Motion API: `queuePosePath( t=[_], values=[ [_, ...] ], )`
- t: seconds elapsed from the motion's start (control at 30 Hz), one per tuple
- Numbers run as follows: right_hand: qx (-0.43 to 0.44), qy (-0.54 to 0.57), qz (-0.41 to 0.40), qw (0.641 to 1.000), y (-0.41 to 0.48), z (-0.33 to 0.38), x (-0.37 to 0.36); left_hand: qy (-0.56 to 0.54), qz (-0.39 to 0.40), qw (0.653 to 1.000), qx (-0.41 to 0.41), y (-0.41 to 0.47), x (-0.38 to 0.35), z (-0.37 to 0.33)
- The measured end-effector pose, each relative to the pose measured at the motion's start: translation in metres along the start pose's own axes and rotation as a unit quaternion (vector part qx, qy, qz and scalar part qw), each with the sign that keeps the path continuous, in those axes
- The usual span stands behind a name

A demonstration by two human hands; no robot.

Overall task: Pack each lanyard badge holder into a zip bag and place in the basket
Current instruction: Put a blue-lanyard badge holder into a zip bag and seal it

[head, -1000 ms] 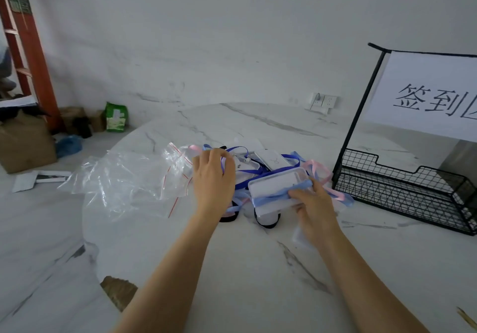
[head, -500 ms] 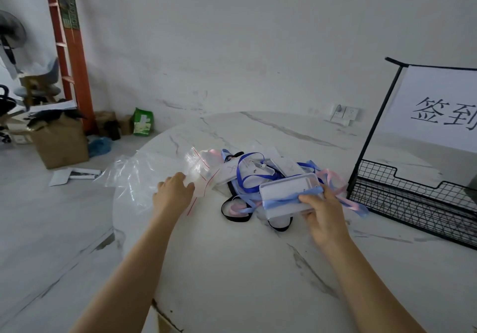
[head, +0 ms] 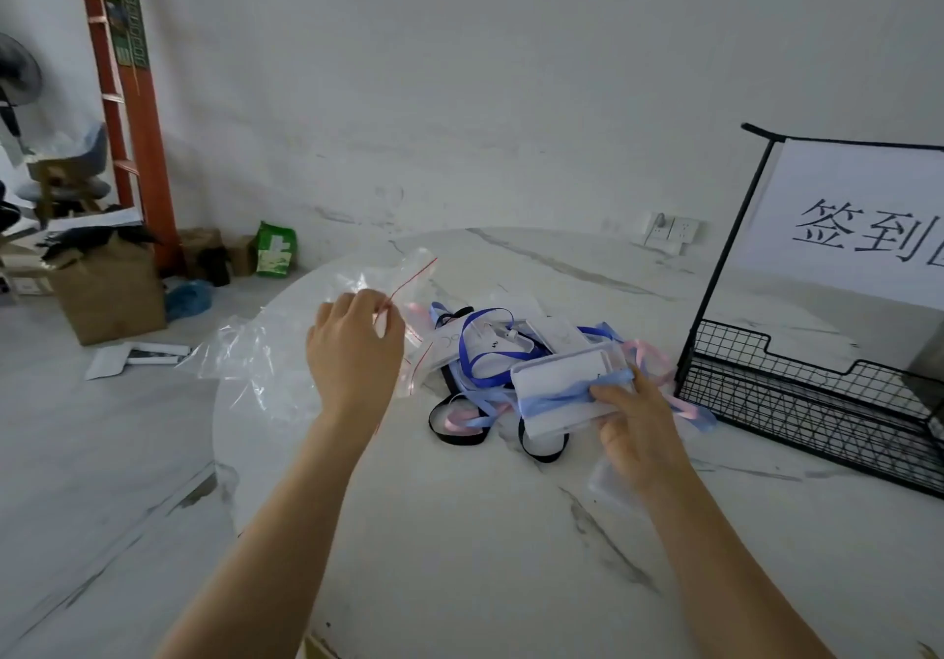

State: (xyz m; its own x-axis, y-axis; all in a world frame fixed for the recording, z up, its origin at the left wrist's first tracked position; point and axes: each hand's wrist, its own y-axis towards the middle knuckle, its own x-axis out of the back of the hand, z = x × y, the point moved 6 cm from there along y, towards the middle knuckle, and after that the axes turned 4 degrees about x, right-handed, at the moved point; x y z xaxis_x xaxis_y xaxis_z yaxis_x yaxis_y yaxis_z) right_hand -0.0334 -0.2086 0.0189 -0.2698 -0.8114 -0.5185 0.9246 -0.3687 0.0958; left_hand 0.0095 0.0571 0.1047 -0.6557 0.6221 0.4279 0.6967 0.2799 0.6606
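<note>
— The left hand [head: 355,352] now lifts a zip bag [head: 408,275] off the counter [head: 459,530], fingers [head: 352,303] pinching its edge.
— And the right hand [head: 638,428]?
— Clamped on the badge holder [head: 562,382] (blue lanyard wrapped round), near the basket [head: 792,403].

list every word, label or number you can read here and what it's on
"签到": white paper sign on the basket frame; a further character is cut off at the edge.
Green packet on the floor: too blurred to read.
Label on the orange ladder: too small to read.
Marks on the badge holders: too blurred to read.
</note>
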Motion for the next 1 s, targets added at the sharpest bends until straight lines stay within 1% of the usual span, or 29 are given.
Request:
queuePosePath(
  t=[0.07, 0.1, 0.2, 0.27, 0.37, 0.43, 0.5, 0.57, 0.7, 0.77, 0.9, 1.0],
  values=[
    [0.002, 0.000, 0.039, 0.999, 0.001, 0.004, -0.002, -0.028, -0.022, 0.995, -0.088, -0.005, -0.003, -0.028],
    [0.001, 0.001, 0.042, 0.999, 0.001, 0.006, -0.002, -0.034, -0.025, 0.992, -0.121, -0.009, -0.008, -0.041],
    [-0.006, -0.003, 0.055, 0.998, 0.004, 0.010, 0.006, -0.044, 0.013, 0.985, -0.165, -0.025, -0.037, -0.070],
    [-0.014, -0.004, 0.057, 0.998, 0.003, 0.012, 0.013, -0.041, 0.066, 0.982, -0.170, -0.037, -0.064, -0.078],
    [-0.024, -0.028, 0.080, 0.996, 0.003, 0.011, 0.019, -0.029, 0.149, 0.978, -0.144, -0.054, -0.102, -0.068],
    [-0.036, -0.047, 0.106, 0.993, 0.003, 0.007, 0.019, -0.032, 0.206, 0.973, -0.095, -0.065, -0.118, -0.057],
    [-0.048, -0.092, 0.131, 0.986, 0.003, 0.003, 0.015, -0.041, 0.245, 0.968, -0.044, -0.070, -0.126, -0.049],
    [-0.053, -0.134, 0.143, 0.979, 0.003, -0.002, 0.013, -0.060, 0.261, 0.963, -0.008, -0.071, -0.131, -0.041],
    [-0.075, -0.147, 0.180, 0.970, -0.001, -0.011, 0.008, -0.117, 0.277, 0.953, 0.034, -0.073, -0.134, -0.034],
    [-0.087, -0.166, 0.183, 0.965, -0.003, -0.015, 0.007, -0.136, 0.284, 0.949, 0.034, -0.077, -0.133, -0.036],
    [-0.101, -0.154, 0.185, 0.965, -0.004, -0.018, 0.005, -0.160, 0.310, 0.937, 0.020, -0.082, -0.131, -0.042],
    [-0.102, -0.151, 0.187, 0.965, -0.003, -0.019, 0.006, -0.156, 0.332, 0.930, -0.002, -0.084, -0.131, -0.043]
  ],
)
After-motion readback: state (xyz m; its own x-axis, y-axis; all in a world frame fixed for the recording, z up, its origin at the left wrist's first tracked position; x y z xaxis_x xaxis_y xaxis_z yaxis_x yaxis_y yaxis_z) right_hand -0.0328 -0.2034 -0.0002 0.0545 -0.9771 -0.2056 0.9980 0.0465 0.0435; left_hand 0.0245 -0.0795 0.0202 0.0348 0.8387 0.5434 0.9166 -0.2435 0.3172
